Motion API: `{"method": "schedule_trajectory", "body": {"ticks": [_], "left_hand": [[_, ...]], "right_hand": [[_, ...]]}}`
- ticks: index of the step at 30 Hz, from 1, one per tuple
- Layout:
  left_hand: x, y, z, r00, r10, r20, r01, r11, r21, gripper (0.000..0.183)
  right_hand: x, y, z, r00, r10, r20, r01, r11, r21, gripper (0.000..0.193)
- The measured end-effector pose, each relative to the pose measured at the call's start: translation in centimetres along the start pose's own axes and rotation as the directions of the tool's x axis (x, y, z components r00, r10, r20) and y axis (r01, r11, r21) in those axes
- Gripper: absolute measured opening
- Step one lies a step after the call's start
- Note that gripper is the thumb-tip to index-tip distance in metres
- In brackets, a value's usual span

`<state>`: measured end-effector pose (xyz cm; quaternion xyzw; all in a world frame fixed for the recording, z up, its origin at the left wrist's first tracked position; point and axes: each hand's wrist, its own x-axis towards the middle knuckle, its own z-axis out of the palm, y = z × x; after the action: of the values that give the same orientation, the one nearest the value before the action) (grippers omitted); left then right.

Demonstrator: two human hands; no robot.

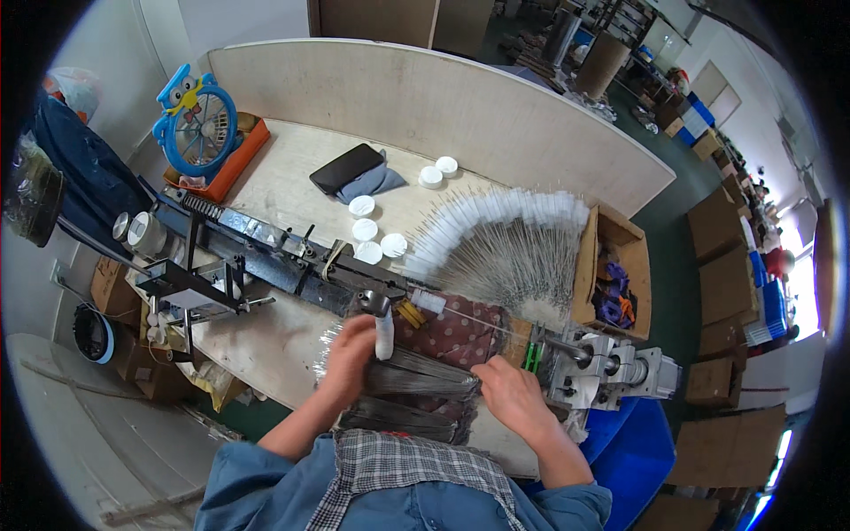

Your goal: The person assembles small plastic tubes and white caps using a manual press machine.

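A blue shirt (pixel 425 511) is worn under a checked, black-and-white apron (pixel 407 456). At both sides of this apron, the sleeves (pixel 246 482) end near the elbows. The left hand (pixel 350 356) and right hand (pixel 510 394) are bare.

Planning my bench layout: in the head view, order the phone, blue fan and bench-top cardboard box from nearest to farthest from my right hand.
1. Cardboard box: ahead and right of your right hand.
2. Black phone: ahead and left.
3. Blue fan: far left, by the orange tray.
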<state>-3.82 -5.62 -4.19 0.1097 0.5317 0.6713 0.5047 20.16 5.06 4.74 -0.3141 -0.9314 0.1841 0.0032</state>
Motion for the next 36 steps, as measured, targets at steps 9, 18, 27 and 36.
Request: {"method": "schedule_trajectory", "body": {"ticks": [9, 18, 27, 36], "left_hand": [[-4.5, 12.4, 7.7, 0.877, -0.245, 0.414, 0.48, 0.497, -0.723, 0.041], [-5.2, 8.0, 6.7, 0.672, -0.32, 0.668, 0.084, 0.929, 0.361, 0.026], [4.0, -1.4, 18.7, 0.321, 0.303, 0.897, -0.886, -0.239, 0.398, 0.018], [9.6, -2.3, 18.6, 0.351, 0.128, 0.928, -0.799, -0.475, 0.368, 0.019]], "right_hand": [[-0.3, -0.6, -0.9, 0.995, 0.005, -0.095, -0.015, 0.994, -0.108, 0.019], [-0.3, 3.0, -9.3, 0.836, 0.058, -0.546, -0.166, 0.975, -0.149, 0.018], [2.9, 4.2, -5.9, 0.815, 0.353, -0.46, -0.214, 0.921, 0.326, 0.016], [2.4, 5.9, -5.3, 0.87, 0.329, -0.367, -0.247, 0.936, 0.252, 0.012]]}}
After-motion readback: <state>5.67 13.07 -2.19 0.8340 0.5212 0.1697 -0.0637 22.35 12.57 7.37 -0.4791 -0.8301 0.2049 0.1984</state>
